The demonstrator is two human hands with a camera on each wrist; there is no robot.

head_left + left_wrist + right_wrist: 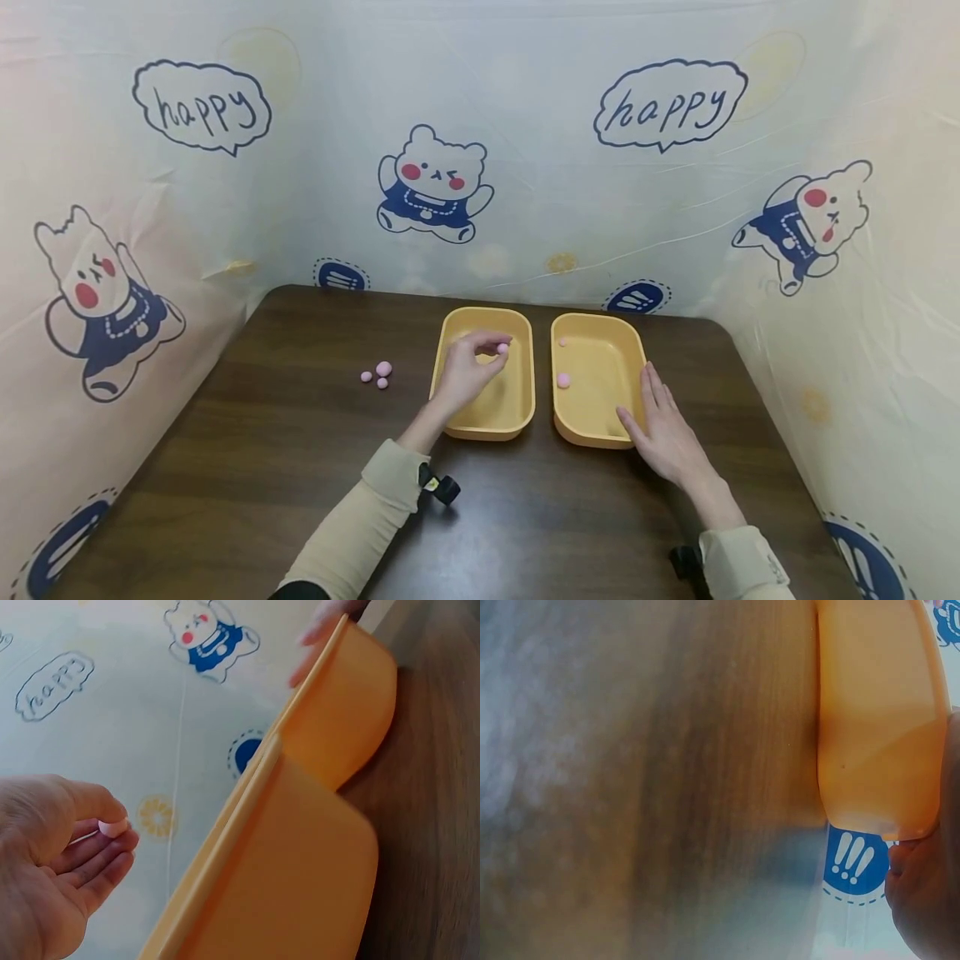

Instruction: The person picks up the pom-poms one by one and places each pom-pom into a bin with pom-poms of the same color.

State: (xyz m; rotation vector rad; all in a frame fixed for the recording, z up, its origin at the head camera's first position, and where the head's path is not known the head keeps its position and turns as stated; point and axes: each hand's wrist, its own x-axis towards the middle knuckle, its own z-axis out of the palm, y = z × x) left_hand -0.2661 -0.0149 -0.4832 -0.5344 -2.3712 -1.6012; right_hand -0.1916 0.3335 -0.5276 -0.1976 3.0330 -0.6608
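My left hand [467, 373] is raised over the left yellow tray [517, 400], pinching a small pink ball [503, 348] between thumb and fingertips. In the left wrist view the same ball [113, 827] shows at the fingertips, above the tray's rim. My right hand [670, 437] rests with straight fingers along the right side of the other yellow tray [600, 375], its thumb over the near rim. Inside that right tray lie a pink ball [563, 381] and a smaller one [562, 342], both toward its left wall.
Three pink balls [383, 368] of differing sizes sit close together on the dark wooden table [285, 442], left of the trays. A narrow gap separates the two trays. Behind the table hangs a pale printed cloth [540, 192], which also covers both sides.
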